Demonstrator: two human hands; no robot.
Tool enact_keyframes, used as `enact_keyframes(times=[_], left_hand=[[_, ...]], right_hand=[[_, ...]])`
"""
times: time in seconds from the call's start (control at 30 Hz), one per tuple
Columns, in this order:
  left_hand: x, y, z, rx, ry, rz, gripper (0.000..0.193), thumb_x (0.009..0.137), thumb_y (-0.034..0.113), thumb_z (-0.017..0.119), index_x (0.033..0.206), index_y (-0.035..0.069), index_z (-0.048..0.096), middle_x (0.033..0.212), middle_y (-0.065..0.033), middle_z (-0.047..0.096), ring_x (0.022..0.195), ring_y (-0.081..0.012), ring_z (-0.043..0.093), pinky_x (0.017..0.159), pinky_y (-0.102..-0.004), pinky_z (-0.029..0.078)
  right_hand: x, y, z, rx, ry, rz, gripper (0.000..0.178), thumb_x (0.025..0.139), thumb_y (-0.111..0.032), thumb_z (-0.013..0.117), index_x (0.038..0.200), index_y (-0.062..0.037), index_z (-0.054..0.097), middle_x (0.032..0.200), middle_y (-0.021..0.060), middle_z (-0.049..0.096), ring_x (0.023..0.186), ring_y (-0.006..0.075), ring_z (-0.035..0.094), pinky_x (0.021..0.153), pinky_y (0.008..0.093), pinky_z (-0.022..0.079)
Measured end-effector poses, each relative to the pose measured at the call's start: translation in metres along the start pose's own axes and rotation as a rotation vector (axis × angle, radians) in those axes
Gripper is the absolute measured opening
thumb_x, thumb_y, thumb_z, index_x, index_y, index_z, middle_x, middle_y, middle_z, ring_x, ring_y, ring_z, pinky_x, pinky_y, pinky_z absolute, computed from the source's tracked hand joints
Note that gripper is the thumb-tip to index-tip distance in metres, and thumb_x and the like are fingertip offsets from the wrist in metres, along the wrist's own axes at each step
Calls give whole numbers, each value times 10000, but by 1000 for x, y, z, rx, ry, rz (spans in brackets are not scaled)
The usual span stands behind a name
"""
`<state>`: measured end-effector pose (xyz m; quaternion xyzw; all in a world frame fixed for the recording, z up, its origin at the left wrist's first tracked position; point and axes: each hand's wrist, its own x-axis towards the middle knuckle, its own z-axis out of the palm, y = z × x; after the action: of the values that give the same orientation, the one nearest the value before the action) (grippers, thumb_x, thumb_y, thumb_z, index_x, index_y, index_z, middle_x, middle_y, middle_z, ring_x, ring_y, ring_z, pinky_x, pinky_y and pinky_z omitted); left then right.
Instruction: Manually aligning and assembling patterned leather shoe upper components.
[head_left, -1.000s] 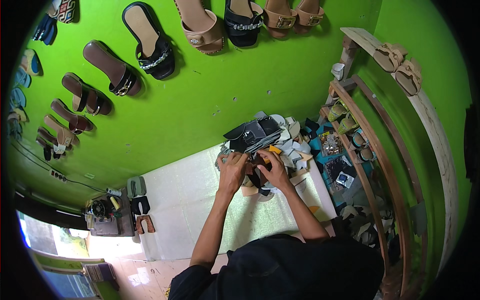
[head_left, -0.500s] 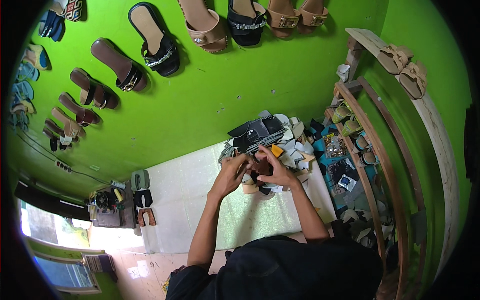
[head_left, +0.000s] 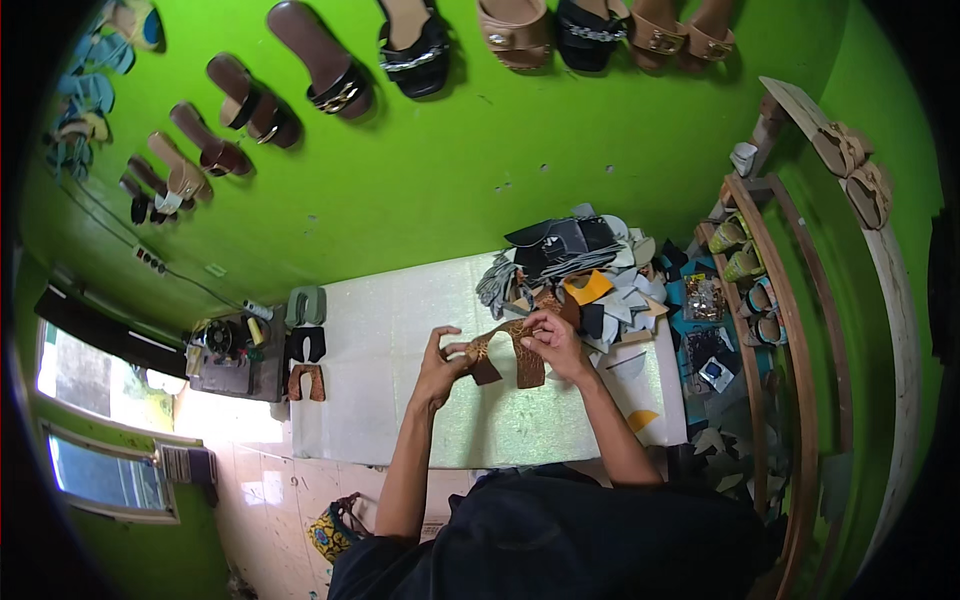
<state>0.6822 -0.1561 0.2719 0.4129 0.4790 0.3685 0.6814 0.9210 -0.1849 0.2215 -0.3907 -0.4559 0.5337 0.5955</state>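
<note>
A brown patterned U-shaped sandal upper (head_left: pixel 530 372) hangs above the white-covered table (head_left: pixel 390 400), its two legs pointing down. Its left side is pinched by my left hand (head_left: pixel 438 372), whose index finger is raised. At the other side, my right hand (head_left: pixel 556 346) grips the top edge between thumb and fingers. Just behind the right hand, a similar brown piece (head_left: pixel 560 304) lies against a heap of leather scraps (head_left: pixel 625 290), beside an orange-yellow scrap (head_left: pixel 588 288).
Green (head_left: pixel 306 307), black (head_left: pixel 307 345) and brown patterned (head_left: pixel 305 383) upper pieces lie in a row at the table's left end. A wooden rack (head_left: pixel 775 330) with sandals stands at the right. Finished sandals (head_left: pixel 335 95) hang along the green wall. A small machine table (head_left: pixel 235 375) stands far left.
The brown upper, bunched between my hands before, is now stretched open in its U shape, nearer to me and away from the scrap heap. The view has turned left.
</note>
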Motion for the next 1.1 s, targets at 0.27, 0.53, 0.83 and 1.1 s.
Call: enact_keyframes(times=[0.27, 0.53, 0.83, 1.1], left_hand=[[-58, -34, -105, -120, 88, -4, 243, 868, -44, 642, 1096, 38, 632, 946, -40, 672, 830, -110, 630, 752, -285, 553], [-153, -36, -224, -43, 208, 231, 484, 837, -49, 677, 1307, -24, 568, 1063, -72, 680, 828, -77, 618, 763, -237, 546], [-249, -49, -349, 19, 280, 292, 622, 784, -119, 639, 1374, 49, 536, 1376, -79, 512, 966, -131, 621, 780, -250, 560], [-279, -43, -424, 42, 368, 309, 668, 761, -163, 623, 1383, 60, 528, 1391, -84, 495, 989, -152, 627, 821, -250, 551]], right_hand=[[-11, -3, 102, -351, -200, 120, 245, 862, -17, 674, 1102, -9, 624, 1048, 51, 675, 822, 107, 652, 718, 257, 521], [-37, 26, 239, -400, -355, 81, 406, 816, 25, 668, 1213, -52, 648, 1199, 83, 629, 979, 151, 634, 815, 272, 535], [-65, 55, 382, -452, -558, 168, 636, 769, 32, 683, 1367, -146, 560, 1313, 45, 567, 958, 153, 616, 782, 261, 541], [-56, 97, 462, -467, -676, 124, 724, 744, 32, 718, 1409, -175, 519, 1382, 42, 513, 980, 160, 601, 777, 261, 555]])
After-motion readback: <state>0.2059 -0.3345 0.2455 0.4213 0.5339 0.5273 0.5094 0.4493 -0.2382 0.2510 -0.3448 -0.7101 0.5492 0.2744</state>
